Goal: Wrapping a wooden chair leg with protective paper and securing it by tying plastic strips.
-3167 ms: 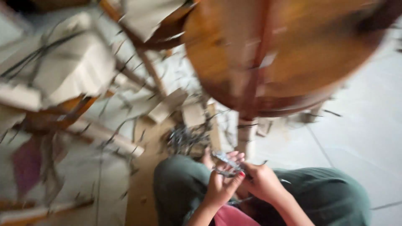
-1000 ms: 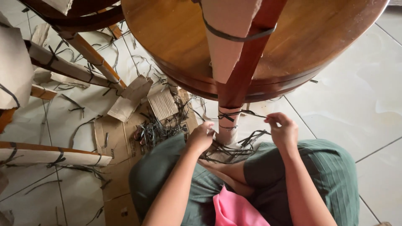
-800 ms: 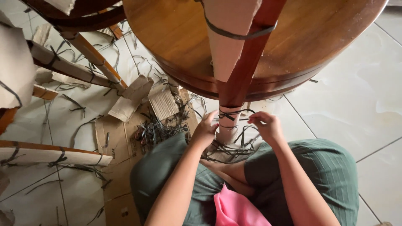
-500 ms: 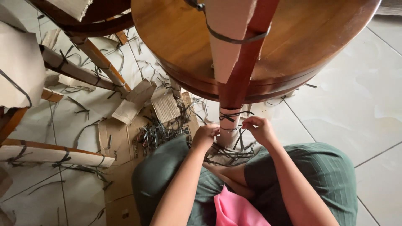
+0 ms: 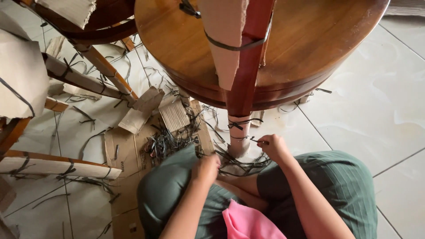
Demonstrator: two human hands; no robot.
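Note:
A round wooden table (image 5: 305,53) stands upturned in front of me, one reddish leg (image 5: 245,84) rising toward the camera. Cardboard wraps the leg's lower end (image 5: 239,132), bound by dark straps. My right hand (image 5: 274,147) pinches the end of a dark strap (image 5: 259,141) next to that wrapped end. My left hand (image 5: 206,169) rests closed on my green-trousered knee (image 5: 170,186), blurred, by a heap of loose dark straps (image 5: 239,163); what it holds is unclear.
Cut straps (image 5: 166,142) and cardboard pieces (image 5: 141,110) litter the tiled floor at the left. Cardboard-wrapped wooden furniture legs (image 5: 79,77) lie at the far left. Bare pale tiles (image 5: 376,115) stretch to the right. A pink cloth (image 5: 248,223) lies in my lap.
My left hand has dropped from the wrapped leg down to my knee. My right hand has stayed at the leg, holding the strap end.

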